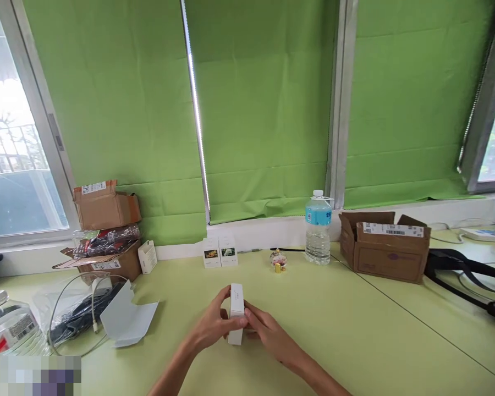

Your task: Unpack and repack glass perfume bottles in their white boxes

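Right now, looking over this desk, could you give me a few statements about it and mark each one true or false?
The left hand and right hand both hold a small white box. True.

The plastic water bottle lies on its side. False: it stands upright on the desk.

An open cardboard carton sits to the right of that bottle. True.

The window blinds are red. False: they are green.

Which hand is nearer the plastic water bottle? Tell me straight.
Right. The right hand is closer, in front of and left of the plastic water bottle. The left hand is farther away, on the far side of the white box.
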`<state>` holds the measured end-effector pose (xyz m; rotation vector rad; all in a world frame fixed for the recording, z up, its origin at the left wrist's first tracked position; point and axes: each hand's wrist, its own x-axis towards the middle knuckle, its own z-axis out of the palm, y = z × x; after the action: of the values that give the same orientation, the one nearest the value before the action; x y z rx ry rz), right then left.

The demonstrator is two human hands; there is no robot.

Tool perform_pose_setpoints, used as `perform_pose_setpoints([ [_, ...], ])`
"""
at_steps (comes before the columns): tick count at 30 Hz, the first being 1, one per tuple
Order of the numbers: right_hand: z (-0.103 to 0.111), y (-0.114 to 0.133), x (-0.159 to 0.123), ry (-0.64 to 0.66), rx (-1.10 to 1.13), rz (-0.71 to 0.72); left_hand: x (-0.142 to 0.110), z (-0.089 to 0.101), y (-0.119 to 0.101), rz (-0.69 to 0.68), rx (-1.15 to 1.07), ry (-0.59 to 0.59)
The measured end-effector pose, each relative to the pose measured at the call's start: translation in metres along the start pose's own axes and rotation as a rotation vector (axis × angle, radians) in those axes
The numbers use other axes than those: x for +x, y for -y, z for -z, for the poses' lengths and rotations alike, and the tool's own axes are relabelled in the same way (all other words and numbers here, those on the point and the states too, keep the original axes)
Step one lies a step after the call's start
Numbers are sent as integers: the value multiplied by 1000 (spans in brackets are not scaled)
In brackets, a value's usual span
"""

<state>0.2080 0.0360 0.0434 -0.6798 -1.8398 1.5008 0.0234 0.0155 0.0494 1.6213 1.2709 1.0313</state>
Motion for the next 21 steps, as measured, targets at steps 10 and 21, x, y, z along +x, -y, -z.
perform_pose_setpoints([
  [10, -8, 4, -7, 73, 25, -31, -28, 1, 11, -20, 353, -342],
  [21, -20, 24, 5, -51, -76, 61, -31, 3, 13, -260, 676, -455],
])
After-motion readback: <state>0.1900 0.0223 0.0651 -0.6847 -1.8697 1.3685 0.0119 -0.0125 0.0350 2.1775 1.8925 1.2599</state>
